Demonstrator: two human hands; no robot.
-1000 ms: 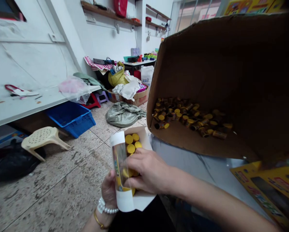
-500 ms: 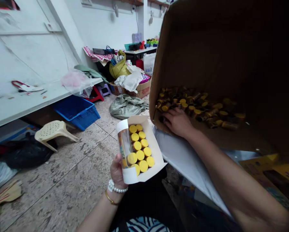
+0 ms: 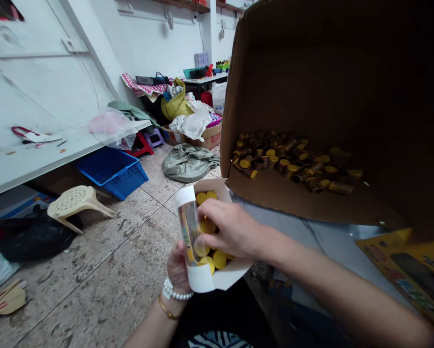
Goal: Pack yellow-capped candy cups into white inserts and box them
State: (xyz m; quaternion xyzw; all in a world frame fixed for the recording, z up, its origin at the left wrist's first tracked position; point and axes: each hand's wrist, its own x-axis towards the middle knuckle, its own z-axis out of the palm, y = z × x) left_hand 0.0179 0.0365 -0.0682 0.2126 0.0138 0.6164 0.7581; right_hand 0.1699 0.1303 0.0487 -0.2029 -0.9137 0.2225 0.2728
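white box (image 3: 201, 282) sits in left hand (image 3: 178, 268), gripped from below, over the floor. Clear window on its left wall, rows of yellow caps (image 3: 219, 259) inside. right hand (image 3: 231, 230) curled onto the caps; can't tell if it grips one. Tilted cardboard box (image 3: 275, 96) just beyond.

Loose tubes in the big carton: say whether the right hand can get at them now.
Probably yes. The carton opens toward the person, nothing across its mouth, and the right hand is at the small white box close to the loose tubes.

left hand (image 3: 176, 265) low, palm up, fingers curled; right hand (image 3: 231, 229) just above it, fingers bent downward
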